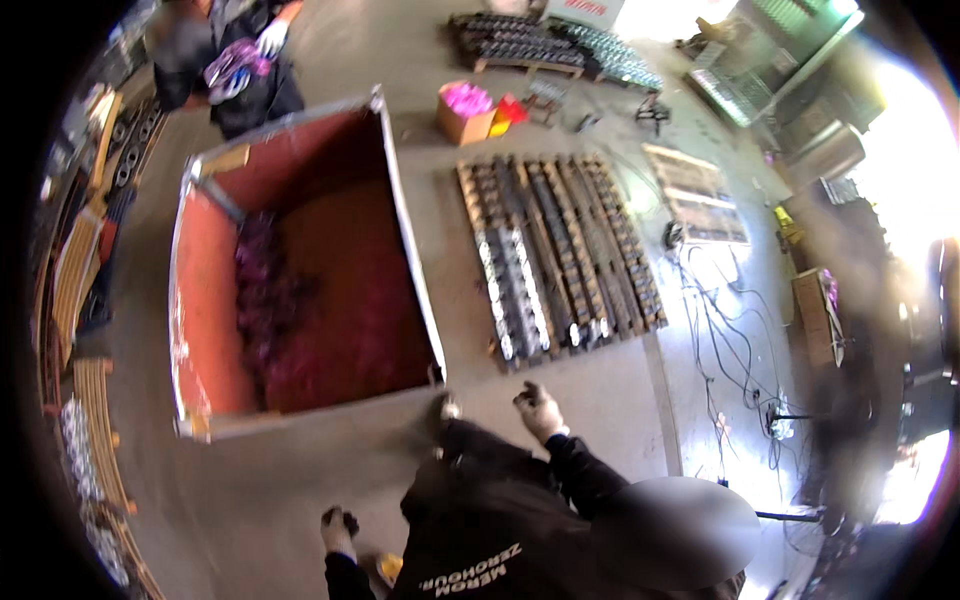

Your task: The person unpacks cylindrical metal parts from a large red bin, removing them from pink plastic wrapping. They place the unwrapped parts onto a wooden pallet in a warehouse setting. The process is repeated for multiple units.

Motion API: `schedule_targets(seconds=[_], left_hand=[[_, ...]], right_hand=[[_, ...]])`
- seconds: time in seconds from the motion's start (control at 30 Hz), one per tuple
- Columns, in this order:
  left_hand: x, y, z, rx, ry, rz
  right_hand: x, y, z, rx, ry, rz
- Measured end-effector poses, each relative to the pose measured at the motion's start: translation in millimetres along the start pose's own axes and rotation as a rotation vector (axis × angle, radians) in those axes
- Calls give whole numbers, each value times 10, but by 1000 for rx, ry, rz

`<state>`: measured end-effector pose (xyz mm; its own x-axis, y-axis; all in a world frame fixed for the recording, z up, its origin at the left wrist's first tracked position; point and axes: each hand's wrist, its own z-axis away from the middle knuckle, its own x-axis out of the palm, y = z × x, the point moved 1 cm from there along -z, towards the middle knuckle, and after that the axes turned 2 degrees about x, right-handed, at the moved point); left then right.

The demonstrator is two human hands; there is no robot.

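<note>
Right hand (540, 412): pale glove, dark fingertips, fingers loosely spread, nothing seen in grip; just off near end of notched dark strips (570, 255), laid in parallel rows on floor, some glossy. Left hand (339, 532): same glove type, low in view, fingers curled; can't tell if grip is empty. Small yellow item (389, 568) beside it, part hidden. Big rectangular bin (203, 330) on floor, ahead and left of right hand: smooth red-orange walls, scuffed pale rim; crumpled purple heap (258, 255) inside. Co-worker (272, 90), far end, holds purple bundle (237, 66). Cardboard box (464, 126) with pink stuff. Pale lettering on dark jacket (520, 525); red lettering on white panel (584, 12).
</note>
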<state>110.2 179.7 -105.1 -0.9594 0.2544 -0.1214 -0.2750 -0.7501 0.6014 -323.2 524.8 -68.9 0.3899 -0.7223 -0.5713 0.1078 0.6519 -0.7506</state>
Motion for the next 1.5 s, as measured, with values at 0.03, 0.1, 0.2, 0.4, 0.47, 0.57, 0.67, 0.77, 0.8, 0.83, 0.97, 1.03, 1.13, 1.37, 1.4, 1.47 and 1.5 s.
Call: schedule_targets(seconds=[0.03,0.1,0.2,0.4,0.47,0.57,0.67,0.77,0.8,0.83,0.97,1.03,1.13,1.37,1.4,1.47,1.5], left_hand=[[84,28,-111,48,-24,6],[498,325,-103,131,-25,-67],[866,704,261,228,-6,-337],[1083,1245,447,273,-109,-258],[1189,1396,233,288,-104,-190],[1390,1942,175,334,-178,-194],[1547,2424,-85,249,-235,-96],[1687,2683,-711,52,-410,58],[1776,2738,-880,-12,-427,67],[1838,2765,-1016,-68,-436,56],[2171,2818,-2076,-194,-426,-99],[2293,2755,-2764,-158,-471,-258],[2511,2678,-3673,-5,-492,-506],[3182,2346,-5591,-123,-332,-481],[3321,2259,-5779,-176,-266,-322],[3632,2058,-6016,-279,-135,-5],[3708,1954,-6149,-215,-255,58]], right_hand=[[67,-133,-114,24,65,-21],[149,-263,-434,93,125,-112],[405,-558,-924,48,80,-116],[858,-1662,-1685,-174,-67,60],[1060,-1914,-1910,-265,-88,61],[1230,-2141,-2282,-294,-14,118],[1440,-2444,-2407,-66,-86,215],[1682,-2192,-2579,-89,26,350],[1799,-2065,-2594,-52,12,353],[1854,-2140,-2546,7,-23,376],[1988,-2155,-2504,54,95,303],[1953,-1745,-2650,71,125,262],[1825,-1680,-2747,162,62,288],[1874,-1612,-2816,279,181,271],[1860,-1597,-2782,290,200,321],[1707,-1389,-2712,267,198,212],[1618,-1321,-2693,243,176,218]])
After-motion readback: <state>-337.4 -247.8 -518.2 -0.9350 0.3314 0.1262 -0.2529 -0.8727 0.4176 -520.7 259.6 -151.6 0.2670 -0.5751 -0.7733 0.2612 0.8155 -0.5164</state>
